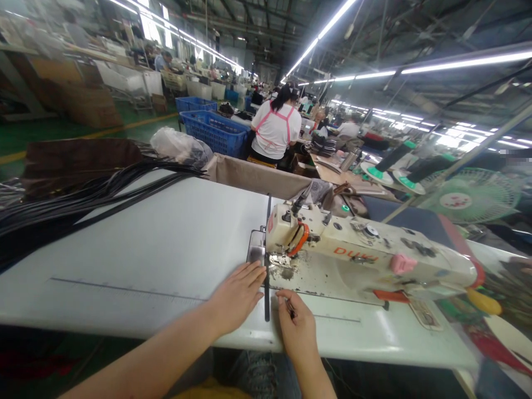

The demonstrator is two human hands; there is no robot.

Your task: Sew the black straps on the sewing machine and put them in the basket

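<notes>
A narrow black strip lies front to back on the white sewing table, passing beside the needle area of the sewing machine. My left hand rests flat with its fingers stretched out, fingertips at the strip's left edge near the metal plate. Just right of the strip's near end, my right hand is curled above the table edge, its fingers closed around a small dark object, probably metal, too small to name.
Long black strips are heaped on the table's left side. Behind the table are a fabric-lined bin, blue baskets and a seated person. Thread cones and a green fan stand at the right.
</notes>
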